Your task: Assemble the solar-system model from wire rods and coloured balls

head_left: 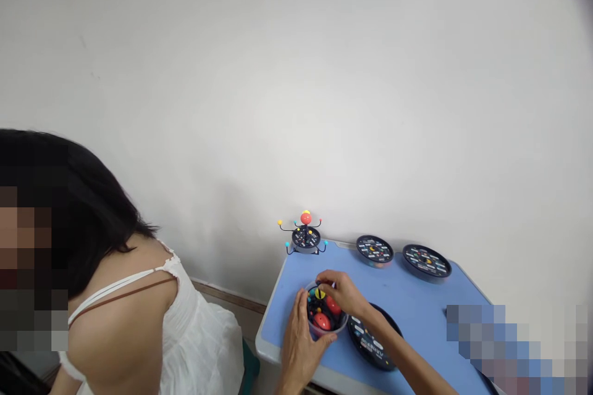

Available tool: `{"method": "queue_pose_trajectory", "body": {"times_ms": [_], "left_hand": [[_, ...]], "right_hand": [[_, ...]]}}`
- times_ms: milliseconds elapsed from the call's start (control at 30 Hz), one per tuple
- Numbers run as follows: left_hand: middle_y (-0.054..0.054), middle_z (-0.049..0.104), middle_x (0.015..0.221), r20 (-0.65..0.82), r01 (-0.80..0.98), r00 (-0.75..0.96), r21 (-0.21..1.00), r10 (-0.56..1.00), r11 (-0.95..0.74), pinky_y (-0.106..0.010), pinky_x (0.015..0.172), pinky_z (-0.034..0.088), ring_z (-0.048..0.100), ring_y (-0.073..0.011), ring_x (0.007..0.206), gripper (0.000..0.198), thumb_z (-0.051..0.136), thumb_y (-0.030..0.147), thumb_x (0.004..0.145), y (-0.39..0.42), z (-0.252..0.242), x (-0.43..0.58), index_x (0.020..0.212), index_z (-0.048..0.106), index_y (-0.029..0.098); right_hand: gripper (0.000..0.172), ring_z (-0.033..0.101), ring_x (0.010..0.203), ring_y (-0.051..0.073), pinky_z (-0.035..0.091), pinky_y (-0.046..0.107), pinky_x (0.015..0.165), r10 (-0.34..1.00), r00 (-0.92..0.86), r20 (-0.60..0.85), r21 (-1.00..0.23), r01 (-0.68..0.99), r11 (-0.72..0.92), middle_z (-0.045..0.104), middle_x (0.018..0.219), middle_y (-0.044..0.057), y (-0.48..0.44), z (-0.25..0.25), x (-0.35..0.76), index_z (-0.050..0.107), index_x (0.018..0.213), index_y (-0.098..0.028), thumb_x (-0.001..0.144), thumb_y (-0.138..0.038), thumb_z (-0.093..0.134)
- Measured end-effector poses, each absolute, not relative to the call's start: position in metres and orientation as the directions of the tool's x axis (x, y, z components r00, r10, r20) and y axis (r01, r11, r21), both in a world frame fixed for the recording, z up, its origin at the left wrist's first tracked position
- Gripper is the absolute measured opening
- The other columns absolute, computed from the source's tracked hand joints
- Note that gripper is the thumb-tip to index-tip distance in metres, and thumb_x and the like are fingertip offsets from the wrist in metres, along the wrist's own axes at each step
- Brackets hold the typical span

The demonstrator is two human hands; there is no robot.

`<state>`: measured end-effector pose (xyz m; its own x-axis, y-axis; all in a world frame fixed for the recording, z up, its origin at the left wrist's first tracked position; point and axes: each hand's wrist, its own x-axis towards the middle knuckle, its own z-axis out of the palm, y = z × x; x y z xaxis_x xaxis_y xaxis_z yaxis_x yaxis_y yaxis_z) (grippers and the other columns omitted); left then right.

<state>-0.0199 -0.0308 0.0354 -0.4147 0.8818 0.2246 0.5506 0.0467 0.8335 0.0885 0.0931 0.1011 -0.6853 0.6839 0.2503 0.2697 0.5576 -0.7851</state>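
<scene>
My left hand comes up from the near edge and grips the side of a transparent plastic tub. The tub holds black parts and two large red balls. My right hand reaches over the tub from the right, its fingertips pinching a small yellow piece at the far rim. Beneath my right forearm lies a round black disc with coloured markings.
A small planet-style model with a red ball and wire arms stands at the table's far corner. Two black discs sit along the far side of the blue table. A person in a white dress stands at left, beside a white wall.
</scene>
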Motion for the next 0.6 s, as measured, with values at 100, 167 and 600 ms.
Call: {"method": "queue_pose_trajectory", "body": {"times_ms": [100,167,600], "left_hand": [[-0.016,0.033,0.159,0.224,0.563,-0.405,0.825,0.886,0.049,-0.043,0.121,0.025,0.027,-0.0280,0.148,0.088,0.066,0.025,0.065,-0.031,0.036,-0.021,0.146,0.034,0.012],[-0.016,0.032,0.159,0.214,0.567,-0.400,0.821,0.891,0.057,-0.043,0.121,0.025,0.026,-0.0278,0.148,0.088,0.066,0.026,0.066,-0.031,0.036,-0.021,0.147,0.033,0.011],[-0.012,0.036,0.158,0.236,0.552,-0.430,0.832,0.872,0.047,-0.046,0.121,0.025,0.028,-0.0291,0.147,0.088,0.070,0.023,0.063,-0.036,0.037,-0.019,0.145,0.039,0.019]], "right_hand": [[0.026,0.054,0.059,0.017,0.043,0.029,0.057,0.757,-0.620,0.207,-0.907,0.167,0.385,0.063,0.065,0.002,0.098,0.099,0.095,0.064,0.077,-0.018,0.076,-0.041,0.053],[0.034,0.048,0.052,0.015,0.038,0.027,0.050,0.786,-0.595,0.169,-0.950,0.116,0.291,0.060,0.061,0.001,0.097,0.098,0.099,0.061,0.072,-0.019,0.072,-0.052,0.055],[0.020,0.050,0.052,0.015,0.037,0.027,0.053,0.821,-0.567,0.064,-0.881,0.354,0.313,0.057,0.052,0.000,0.088,0.098,0.093,0.055,0.058,-0.020,0.076,-0.029,0.053]]}}
